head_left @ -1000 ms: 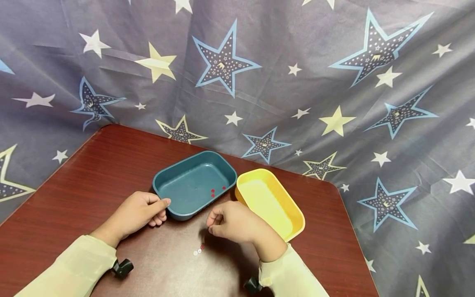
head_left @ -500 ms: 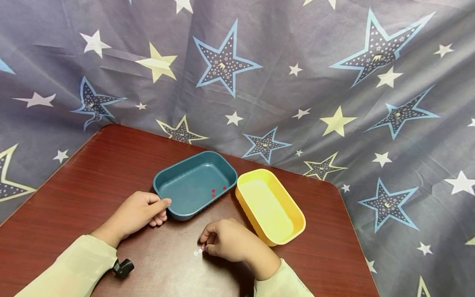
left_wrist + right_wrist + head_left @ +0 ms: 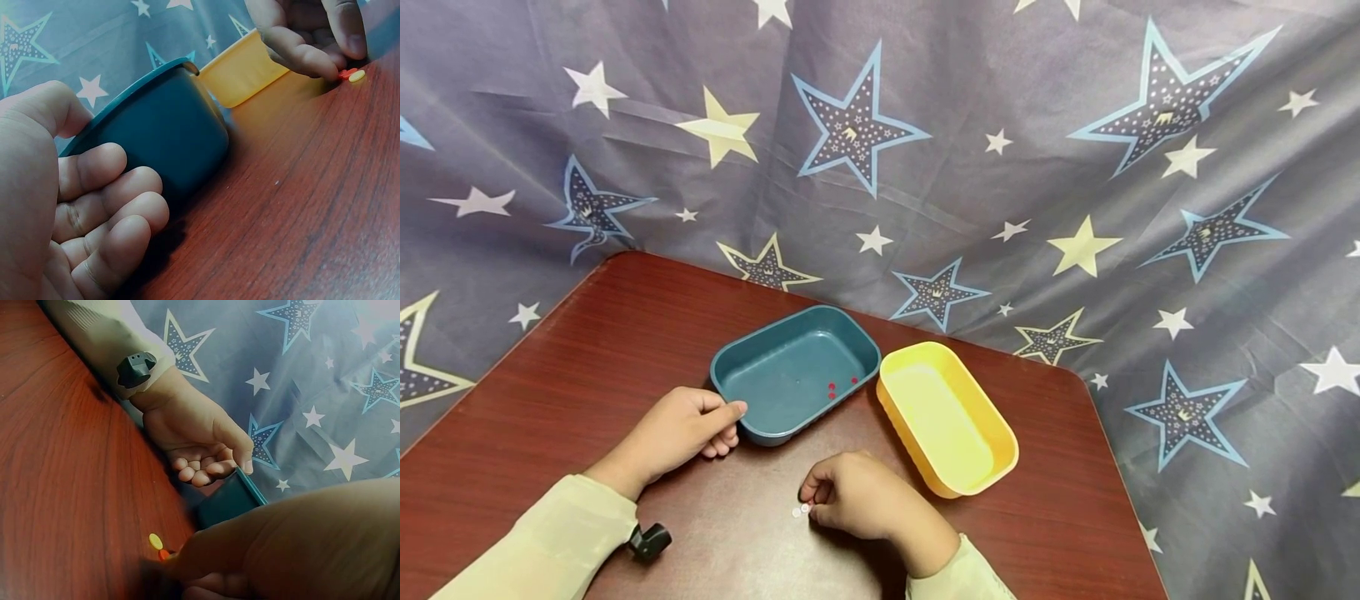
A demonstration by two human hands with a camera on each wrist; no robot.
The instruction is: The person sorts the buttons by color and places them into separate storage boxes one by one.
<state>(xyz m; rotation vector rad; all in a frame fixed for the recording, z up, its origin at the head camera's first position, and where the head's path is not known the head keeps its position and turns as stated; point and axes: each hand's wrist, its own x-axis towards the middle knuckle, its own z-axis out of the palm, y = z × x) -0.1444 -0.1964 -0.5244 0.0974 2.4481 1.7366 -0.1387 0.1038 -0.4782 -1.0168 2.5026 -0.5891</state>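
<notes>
My left hand (image 3: 681, 433) pinches the near left rim of a dark teal plastic bin (image 3: 760, 429) between thumb and index finger; its other fingers curl below the rim. On the table, my right hand (image 3: 861, 496) has thumb and index fingertips at a small red disc (image 3: 811, 502), seemingly pinching it, though the fingertips partly hide it. Beside it lie two more small discs, pale in the head view; the outer disc (image 3: 797, 512) looks yellow in the wrist views. Several red discs (image 3: 832, 387) rest inside the teal bin near its right side.
A yellow bin (image 3: 925, 467) stands right of the teal one, close beside it, with no discs visible inside. Both sit on a reddish-brown wooden table (image 3: 647, 325). A grey curtain (image 3: 970, 217) printed with stars hangs behind the table's back edge.
My right hand has come down and left from beside the yellow bin to the discs on the table, its fingertips closing at the red one. The left hand keeps its place on the rim.
</notes>
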